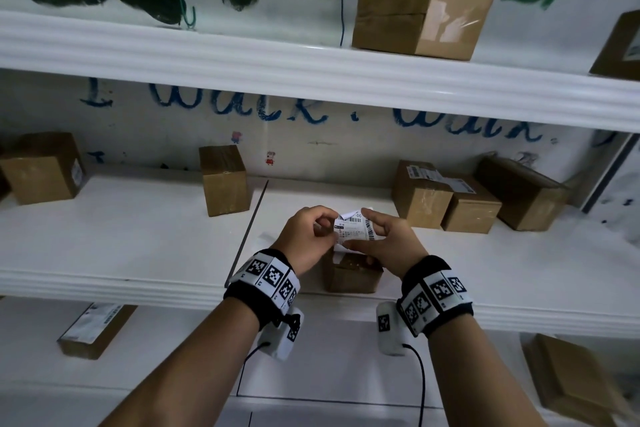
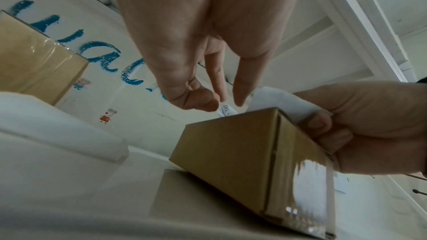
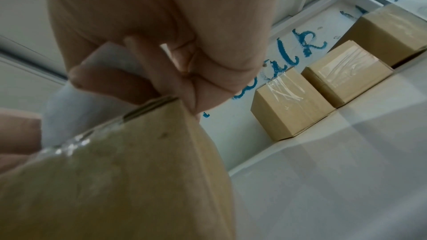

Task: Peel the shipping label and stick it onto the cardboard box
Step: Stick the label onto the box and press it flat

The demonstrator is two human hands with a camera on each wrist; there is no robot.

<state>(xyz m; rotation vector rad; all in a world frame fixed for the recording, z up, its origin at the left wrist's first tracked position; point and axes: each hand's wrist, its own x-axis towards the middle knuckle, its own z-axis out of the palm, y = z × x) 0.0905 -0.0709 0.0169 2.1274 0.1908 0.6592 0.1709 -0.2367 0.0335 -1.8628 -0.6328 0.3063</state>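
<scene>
A white shipping label (image 1: 353,227) with barcodes is held up between both hands above a small cardboard box (image 1: 351,276) that stands near the front edge of the middle shelf. My left hand (image 1: 311,236) pinches the label's left edge between thumb and fingers; the left wrist view shows that pinched corner of the label (image 2: 226,109). My right hand (image 1: 384,236) grips the right side of the label (image 2: 277,101), fingers curled round it. The box (image 2: 242,152) sits just below both hands, its top seam taped. The box (image 3: 115,171) fills the lower left of the right wrist view.
The white shelf (image 1: 138,236) carries other cardboard boxes: one upright (image 1: 225,180) at back centre, one (image 1: 41,166) far left, three (image 1: 467,198) at back right, some labelled. More boxes stand on the shelf above (image 1: 422,14) and below (image 1: 97,329).
</scene>
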